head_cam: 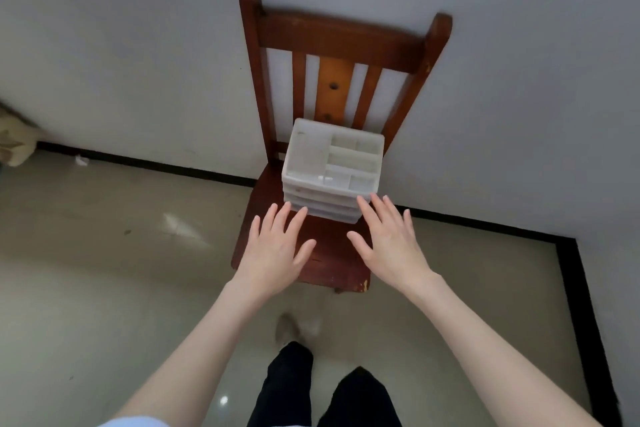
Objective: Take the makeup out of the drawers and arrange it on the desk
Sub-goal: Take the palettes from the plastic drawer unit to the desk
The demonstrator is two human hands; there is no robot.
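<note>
A white plastic drawer organizer (333, 168) stands on the seat of a dark wooden chair (341, 42), close to the backrest. Its top is a tray split into several empty compartments, and stacked drawers show on its front, all pushed in. No makeup is visible. My left hand (277, 248) hovers open, fingers spread, just in front of the organizer's lower left corner. My right hand (391, 239) is open too, its fingertips at the lower right corner of the drawer fronts; whether they touch is unclear.
The chair stands against a white wall with a black baseboard (485, 224). Glossy beige floor tiles (121, 270) spread to the left and right. My legs in dark trousers (322, 392) are below. A patterned bag (15, 144) lies at the far left.
</note>
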